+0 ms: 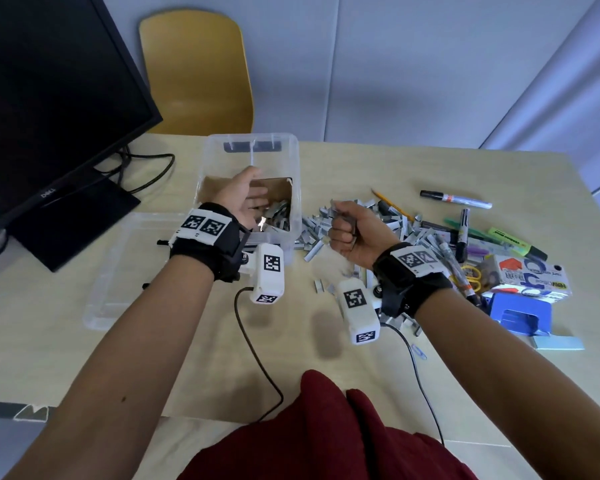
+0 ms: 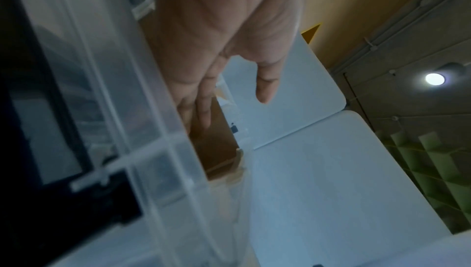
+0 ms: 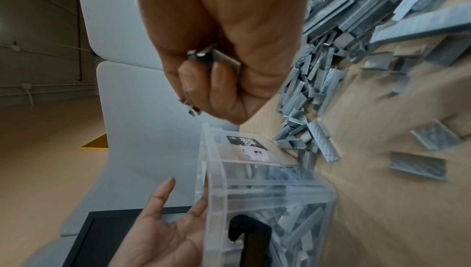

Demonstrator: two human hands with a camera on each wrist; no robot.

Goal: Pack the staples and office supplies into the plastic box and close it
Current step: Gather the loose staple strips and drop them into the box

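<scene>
Staples (image 3: 216,59) fill the clenched right hand (image 3: 216,49), clearest from its wrist; left hand (image 1: 246,199) hovers open-fingered.

Surface: a pale wood-grain table (image 1: 378,168), its far edge meeting a grey wall.
Far left: a black monitor (image 1: 49,98) on its flat stand, cables trailing behind.
Centre: a clear plastic box (image 1: 293,161), open, staples visible inside.
Left of box: a clear lid (image 1: 118,271) lying flat.
Right of box: a loose heap of staples (image 1: 388,223) spreading across the wood.
Far right: black markers (image 1: 454,199), a pencil (image 1: 388,202), a green highlighter (image 1: 516,242), pens, a printed carton (image 1: 530,277) and a blue hole punch (image 1: 518,315), crowded together.
Near edge: two black cables (image 1: 253,355) and a blue paper clip (image 1: 419,351).
</scene>
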